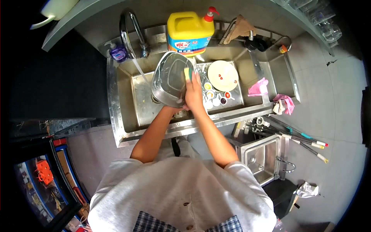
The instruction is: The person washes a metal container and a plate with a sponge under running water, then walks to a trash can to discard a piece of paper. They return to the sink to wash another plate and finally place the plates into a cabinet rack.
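Observation:
A clear, rounded container (170,79) with soapy streaks is tilted over the left part of the sink. My left hand (178,110) grips its near edge from below, with most of the fingers hidden behind it. My right hand (194,92) presses a yellow and green sponge (188,73) against the container's right side. Water runs from the tall faucet (126,38) in a thin stream beside the container's left edge. To the right, a cream plate (223,73) lies in the sink, and several small cups and spoons (216,98) sit just below it.
A yellow detergent jug (189,33) with a red pump stands behind the sink. A purple soap bottle (118,52) is at the back left corner. Pink gloves or cloths (258,87) hang over the divider. A grey shelf (83,13) curves overhead, and poles (297,135) lie at right.

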{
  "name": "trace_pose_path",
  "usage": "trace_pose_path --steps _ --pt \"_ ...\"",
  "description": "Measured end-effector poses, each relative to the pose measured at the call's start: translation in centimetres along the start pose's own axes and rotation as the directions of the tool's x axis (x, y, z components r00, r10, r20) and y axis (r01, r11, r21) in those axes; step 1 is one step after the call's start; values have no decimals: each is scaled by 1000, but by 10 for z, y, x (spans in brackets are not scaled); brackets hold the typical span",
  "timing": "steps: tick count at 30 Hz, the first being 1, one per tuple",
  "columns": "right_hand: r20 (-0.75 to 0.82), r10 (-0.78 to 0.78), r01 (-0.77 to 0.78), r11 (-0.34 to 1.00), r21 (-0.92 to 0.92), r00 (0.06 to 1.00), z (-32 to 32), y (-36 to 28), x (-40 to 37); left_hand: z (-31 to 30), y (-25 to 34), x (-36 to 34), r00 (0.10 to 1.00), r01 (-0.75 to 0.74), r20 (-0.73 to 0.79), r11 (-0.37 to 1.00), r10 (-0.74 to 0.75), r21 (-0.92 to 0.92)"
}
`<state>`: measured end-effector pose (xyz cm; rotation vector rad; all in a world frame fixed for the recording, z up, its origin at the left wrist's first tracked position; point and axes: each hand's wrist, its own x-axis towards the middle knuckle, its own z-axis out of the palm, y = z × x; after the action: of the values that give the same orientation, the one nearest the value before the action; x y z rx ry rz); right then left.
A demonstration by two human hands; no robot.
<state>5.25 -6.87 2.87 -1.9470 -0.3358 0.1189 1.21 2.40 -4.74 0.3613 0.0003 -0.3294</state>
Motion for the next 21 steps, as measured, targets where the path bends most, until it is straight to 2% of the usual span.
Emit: trace_pose_path --steps 1,3,5,6,7,9,10,11,13,14,15,17,20,21 --pt "-68 -49 46 998 -37 997 2 9 16 2 1 -8 986 92 140 996 -90 -7" --pt "-34 -48 48 999 -26 998 1 34 56 19 -6 -19 987 -37 163 984 8 177" --pt "112 124 -128 991 29 986 0 47 83 37 0 -31 990 107 86 992 -113 72" --pt "154 86 -95 994 47 984 9 67 96 39 3 -36 980 126 151 991 -130 35" --pt "209 -53 61 998 -29 976 -1 34 91 35 4 -39 974 191 119 981 -191 14" --pt "291 -254 288 954 -83 923 11 34 99 26 6 -45 947 318 60 947 -315 -48" --pt "304 -363 380 925 3 881 15 19 97 26 8 -48 945 321 74 947 -318 -32" --pt "349 -361 388 921 -9 865 27 23 97 28 9 -49 946 320 73 943 -315 -87" --pt "465 -516 632 764 -131 720 36 3 74 32 14 -49 946 323 72 927 -315 -189" --pt "511 -516 655 745 -128 687 38 -3 54 7 4 -44 952 307 72 929 -299 -208" --pt "531 -527 668 737 -104 664 38 -1 34 -3 2 -37 942 288 208 952 -263 -100" --pt "547 -554 667 745 -10 627 28 1 5 -14 3 -43 946 317 112 937 -303 -149" --pt "635 -526 725 684 -81 567 -10 -3 0 -24 -1 -49 935 340 -21 911 -354 -235" --pt "577 -506 637 770 -34 642 -8 22 18 -21 -1 -45 936 342 -11 917 -352 -205"
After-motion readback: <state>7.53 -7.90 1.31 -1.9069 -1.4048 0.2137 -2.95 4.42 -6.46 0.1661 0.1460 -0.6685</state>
